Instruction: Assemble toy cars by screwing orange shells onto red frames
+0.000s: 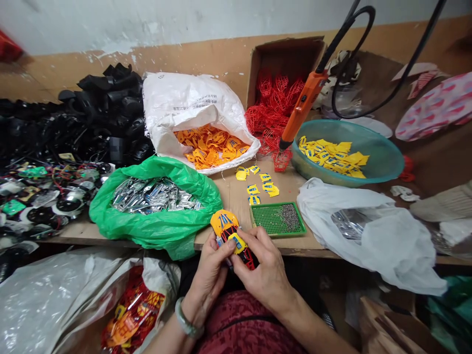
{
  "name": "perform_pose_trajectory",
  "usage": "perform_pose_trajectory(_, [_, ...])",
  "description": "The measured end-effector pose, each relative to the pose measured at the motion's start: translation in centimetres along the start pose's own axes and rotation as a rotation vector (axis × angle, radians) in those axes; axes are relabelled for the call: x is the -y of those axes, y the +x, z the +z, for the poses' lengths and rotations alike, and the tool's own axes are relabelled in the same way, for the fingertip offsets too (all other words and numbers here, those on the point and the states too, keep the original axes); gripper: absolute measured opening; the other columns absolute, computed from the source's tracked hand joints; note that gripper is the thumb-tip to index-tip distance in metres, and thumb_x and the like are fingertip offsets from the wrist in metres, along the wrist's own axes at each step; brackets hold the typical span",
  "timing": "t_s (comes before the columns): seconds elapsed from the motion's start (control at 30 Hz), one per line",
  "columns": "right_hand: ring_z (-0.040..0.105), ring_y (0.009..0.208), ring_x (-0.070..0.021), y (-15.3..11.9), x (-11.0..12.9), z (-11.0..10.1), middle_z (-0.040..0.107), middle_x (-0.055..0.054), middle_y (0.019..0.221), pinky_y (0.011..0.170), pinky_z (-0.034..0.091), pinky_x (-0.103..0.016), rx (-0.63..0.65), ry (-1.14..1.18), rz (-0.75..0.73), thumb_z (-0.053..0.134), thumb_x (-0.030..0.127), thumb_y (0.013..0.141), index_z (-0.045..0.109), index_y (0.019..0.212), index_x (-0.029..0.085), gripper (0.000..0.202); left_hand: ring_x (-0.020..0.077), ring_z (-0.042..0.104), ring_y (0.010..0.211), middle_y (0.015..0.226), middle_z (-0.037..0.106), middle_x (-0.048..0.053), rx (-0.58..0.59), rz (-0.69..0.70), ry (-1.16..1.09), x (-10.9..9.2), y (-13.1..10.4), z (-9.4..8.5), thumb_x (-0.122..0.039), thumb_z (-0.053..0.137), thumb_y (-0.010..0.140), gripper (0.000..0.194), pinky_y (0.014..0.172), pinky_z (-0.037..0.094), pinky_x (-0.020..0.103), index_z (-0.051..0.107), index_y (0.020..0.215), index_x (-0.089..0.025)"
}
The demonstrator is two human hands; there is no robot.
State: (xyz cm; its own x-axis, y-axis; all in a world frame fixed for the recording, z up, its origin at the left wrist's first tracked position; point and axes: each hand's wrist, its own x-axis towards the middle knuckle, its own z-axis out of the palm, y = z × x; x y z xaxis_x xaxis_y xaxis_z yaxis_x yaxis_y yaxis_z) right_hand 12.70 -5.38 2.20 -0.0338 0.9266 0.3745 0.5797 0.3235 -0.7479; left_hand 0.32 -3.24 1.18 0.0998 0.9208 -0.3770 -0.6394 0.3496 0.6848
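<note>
A toy car body (224, 222) with an orange hood, a red frame and black parts is held over the table's front edge. My left hand (213, 263) is wrapped round its left side, thumb on top. With thumb and fingers my right hand (263, 260) grips a small yellow piece (238, 243) with a blue window, which lies on the middle of the car. Just beyond, several yellow pieces (271, 189) lie on the cardboard. Beside them a green tray (275, 226) holds many small screws.
An orange electric screwdriver (303, 105) hangs above the table. Around stand a green bag (106, 211) of silvery parts, a white sack (184, 93) of orange parts, a teal bowl (387, 157) of yellow parts and a white plastic bag (398, 246).
</note>
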Motion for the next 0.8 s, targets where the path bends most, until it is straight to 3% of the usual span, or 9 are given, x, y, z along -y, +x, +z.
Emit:
perform_pose_trajectory(0.13, [0.064, 0.087, -0.0229, 0.02, -0.06, -0.10, 0.060, -0.007, 0.093, 0.078, 0.058, -0.036, 0.002, 0.003, 0.002, 0.064, 0.014, 0.082, 0.068, 0.116, 0.020, 0.034, 0.0183, 0.070, 0.085, 0.096, 0.078, 0.004, -0.024, 0.010, -0.087, -0.03, -0.13, 0.04, -0.032, 0.088, 0.070, 0.036, 0.082, 0.054, 0.027, 0.076, 0.100, -0.016])
perform_pose_trajectory(0.5, [0.063, 0.085, -0.0223, 0.18, -0.16, -0.03, 0.061, -0.007, 0.092, 0.077, 0.057, -0.037, -0.014, 0.089, 0.022, 0.065, 0.014, 0.082, 0.070, 0.116, 0.017, 0.035, 0.0178, 0.072, 0.086, 0.095, 0.080, 0.003, -0.038, 0.014, -0.146, 0.06, -0.02, -0.08, -0.027, 0.088, 0.069, 0.030, 0.082, 0.056, 0.025, 0.079, 0.096, -0.017])
perform_pose_trajectory(0.63, [0.059, 0.072, -0.0171, 0.23, -0.60, -0.36, 0.061, -0.004, 0.088, 0.067, 0.055, -0.031, -0.020, 0.259, 0.109, 0.066, 0.017, 0.082, 0.071, 0.118, 0.019, 0.036, 0.0184, 0.072, 0.083, 0.093, 0.080, 0.004, -0.093, -0.004, -0.152, 0.28, 0.17, -0.36, -0.032, 0.085, 0.073, 0.031, 0.078, 0.057, 0.027, 0.078, 0.098, -0.016])
perform_pose_trajectory(0.8, [0.057, 0.070, -0.0156, 0.24, -0.84, -0.53, 0.061, -0.002, 0.086, 0.067, 0.053, -0.030, -0.031, 0.330, 0.185, 0.066, 0.018, 0.082, 0.071, 0.114, 0.019, 0.032, 0.0209, 0.072, 0.086, 0.094, 0.080, 0.004, -0.116, 0.008, -0.147, 0.45, 0.29, -0.47, -0.034, 0.084, 0.072, 0.033, 0.082, 0.057, 0.032, 0.077, 0.098, -0.016])
